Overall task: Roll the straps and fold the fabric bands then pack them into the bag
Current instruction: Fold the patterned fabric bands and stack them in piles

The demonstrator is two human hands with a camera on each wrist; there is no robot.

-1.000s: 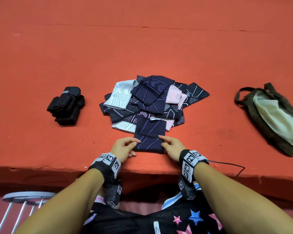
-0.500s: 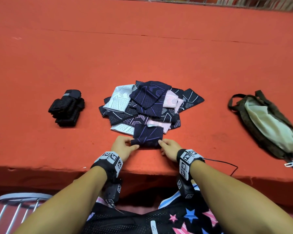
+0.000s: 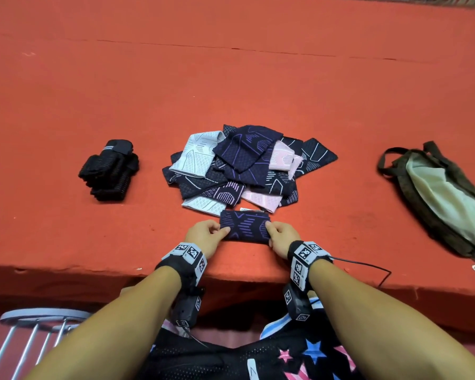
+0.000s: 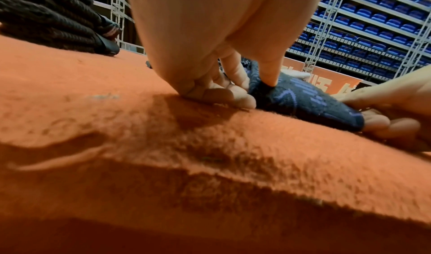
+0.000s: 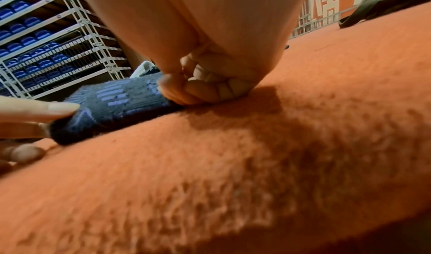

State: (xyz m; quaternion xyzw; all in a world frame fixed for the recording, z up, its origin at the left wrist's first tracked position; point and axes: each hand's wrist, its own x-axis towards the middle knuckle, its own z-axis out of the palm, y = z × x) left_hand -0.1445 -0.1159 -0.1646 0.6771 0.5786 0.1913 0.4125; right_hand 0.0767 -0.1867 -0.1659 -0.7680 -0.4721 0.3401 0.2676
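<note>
A navy fabric band with purple lines (image 3: 244,225) lies folded on the orange table near its front edge. My left hand (image 3: 207,235) pinches its left end (image 4: 261,84), thumb on top. My right hand (image 3: 279,237) pinches its right end (image 5: 161,92), fingers curled under. Just behind it sits a heap of navy, grey and pink bands (image 3: 247,167). A bundle of black rolled straps (image 3: 110,171) lies to the left. The olive bag (image 3: 444,198) lies open on the right, showing a pale lining.
The orange felt table (image 3: 231,78) stretches far behind the heap. Its front edge (image 3: 93,267) runs just under my wrists. A thin black cable (image 3: 368,267) lies by my right wrist. A grey metal stool (image 3: 36,319) stands below at the left.
The navy band went from a taller shape to a short, wide folded strip. Both hands kept hold of its ends and drew it slightly toward me, clear of the heap.
</note>
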